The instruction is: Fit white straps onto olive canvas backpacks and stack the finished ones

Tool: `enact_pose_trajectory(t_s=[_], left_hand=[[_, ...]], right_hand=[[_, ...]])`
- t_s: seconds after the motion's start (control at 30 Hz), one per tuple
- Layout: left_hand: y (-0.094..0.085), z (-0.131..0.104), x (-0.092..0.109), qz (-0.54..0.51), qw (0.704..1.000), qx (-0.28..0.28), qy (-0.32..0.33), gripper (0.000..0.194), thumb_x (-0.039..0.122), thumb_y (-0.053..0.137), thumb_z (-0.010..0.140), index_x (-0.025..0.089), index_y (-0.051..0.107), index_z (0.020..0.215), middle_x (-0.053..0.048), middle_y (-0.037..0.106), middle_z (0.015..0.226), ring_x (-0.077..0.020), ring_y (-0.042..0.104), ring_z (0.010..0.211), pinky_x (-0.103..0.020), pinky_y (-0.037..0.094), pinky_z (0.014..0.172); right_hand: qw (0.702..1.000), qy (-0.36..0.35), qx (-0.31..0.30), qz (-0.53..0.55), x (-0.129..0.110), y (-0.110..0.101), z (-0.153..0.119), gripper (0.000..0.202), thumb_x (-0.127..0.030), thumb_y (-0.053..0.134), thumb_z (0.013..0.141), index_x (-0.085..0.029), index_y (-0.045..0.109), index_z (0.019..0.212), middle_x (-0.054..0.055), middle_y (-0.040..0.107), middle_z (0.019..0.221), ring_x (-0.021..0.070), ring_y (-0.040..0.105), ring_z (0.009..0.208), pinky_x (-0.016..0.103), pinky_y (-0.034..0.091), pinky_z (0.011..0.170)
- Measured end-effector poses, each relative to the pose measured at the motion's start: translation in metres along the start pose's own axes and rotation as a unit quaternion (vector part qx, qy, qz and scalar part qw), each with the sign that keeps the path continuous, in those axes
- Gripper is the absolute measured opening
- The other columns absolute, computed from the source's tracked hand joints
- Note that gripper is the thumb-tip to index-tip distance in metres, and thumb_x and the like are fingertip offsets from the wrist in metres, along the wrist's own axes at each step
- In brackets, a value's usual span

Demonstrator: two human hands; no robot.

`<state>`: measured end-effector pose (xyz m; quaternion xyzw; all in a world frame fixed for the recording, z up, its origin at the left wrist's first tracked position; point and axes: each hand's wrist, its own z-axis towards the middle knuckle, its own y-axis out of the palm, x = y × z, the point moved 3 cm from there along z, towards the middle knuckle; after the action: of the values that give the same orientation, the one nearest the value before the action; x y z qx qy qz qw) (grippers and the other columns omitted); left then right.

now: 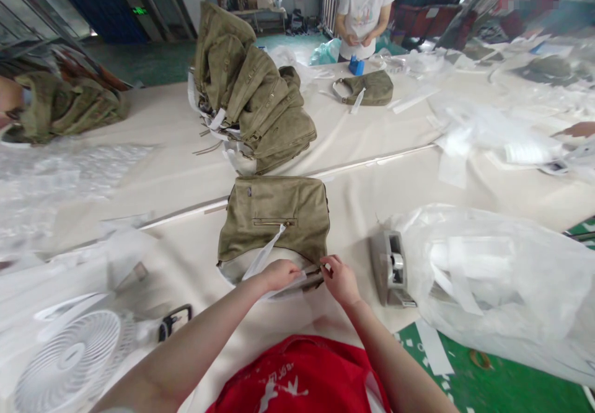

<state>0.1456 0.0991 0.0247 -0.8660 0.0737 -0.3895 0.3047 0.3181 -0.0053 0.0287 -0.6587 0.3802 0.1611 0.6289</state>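
Note:
An olive-green handbag (274, 199) lies flat on the table in front of me, its zipped pocket facing up. A white strip (266, 253) hangs from the pocket's zipper pull. At the bag's near edge, my left hand (281, 273) pinches the bag's strap, which is partly wrapped in thin white sheet. My right hand (341, 279) has its thumb and fingers closed on the strap's right end, close to the bag's lower right corner. The exact fitting between those fingers is too small to make out.
A heap of olive bags (260, 103) stands beyond. To the right are a tape dispenser (388, 270) and a large clear plastic bag (502, 289); a white fan (74, 357) and a phone (175, 321) are at left. Across the table, a person (365, 10) stands near another bag (372, 88).

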Motion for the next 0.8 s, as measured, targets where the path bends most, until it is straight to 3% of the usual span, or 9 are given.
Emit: enact_pose_trajectory(t_s=[0.07,0.17,0.43,0.6,0.8], left_hand=[[-0.001,0.004,0.006,0.0,1.0,0.002,0.007,0.041,0.046,0.05,0.084,0.019,0.062,0.056,0.0,0.053,0.053,-0.0125,0.039,0.052,-0.027,0.021,0.055],[-0.002,0.01,0.013,0.002,1.0,-0.004,0.011,0.037,0.041,0.052,0.083,0.019,0.061,0.055,0.001,0.051,0.051,-0.0122,0.037,0.051,-0.027,0.02,0.055],[0.013,0.023,0.022,0.02,1.0,0.002,0.001,0.031,0.035,0.05,0.084,0.018,0.067,0.063,-0.002,0.06,0.059,-0.0131,0.042,0.055,-0.028,0.022,0.056],[0.023,0.03,0.019,0.019,1.0,0.007,-0.001,0.034,0.035,0.047,0.086,0.018,0.069,0.066,-0.004,0.066,0.066,-0.0138,0.045,0.058,-0.028,0.024,0.057],[0.027,0.037,0.021,-0.031,0.999,0.016,-0.025,0.033,0.032,0.048,0.085,0.015,0.067,0.065,-0.004,0.061,0.061,-0.013,0.042,0.057,-0.03,0.024,0.058]], right_hand=[[0.998,0.057,0.04,0.001,0.015,-0.006,-0.002,0.022,-0.026,0.052,0.086,-0.022,0.068,0.101,0.006,0.068,0.103,0.0165,0.062,0.074,0.028,0.044,0.073],[0.993,0.11,0.031,0.044,0.033,-0.001,-0.003,0.024,-0.028,0.056,0.082,-0.02,0.069,0.101,0.008,0.071,0.097,0.0188,0.064,0.076,0.029,0.045,0.074],[0.962,0.148,-0.011,0.231,0.045,0.027,0.0,0.026,-0.022,0.051,0.078,-0.021,0.074,0.089,0.006,0.074,0.092,0.0225,0.067,0.087,0.032,0.049,0.08],[0.947,0.173,-0.029,0.269,0.052,0.032,0.003,0.029,-0.029,0.052,0.076,-0.019,0.075,0.09,0.005,0.074,0.085,0.0219,0.066,0.08,0.033,0.049,0.075],[0.93,0.193,-0.052,0.308,0.056,0.037,0.006,0.028,-0.032,0.051,0.072,-0.018,0.075,0.08,0.002,0.07,0.069,0.0182,0.06,0.066,0.028,0.044,0.061]])
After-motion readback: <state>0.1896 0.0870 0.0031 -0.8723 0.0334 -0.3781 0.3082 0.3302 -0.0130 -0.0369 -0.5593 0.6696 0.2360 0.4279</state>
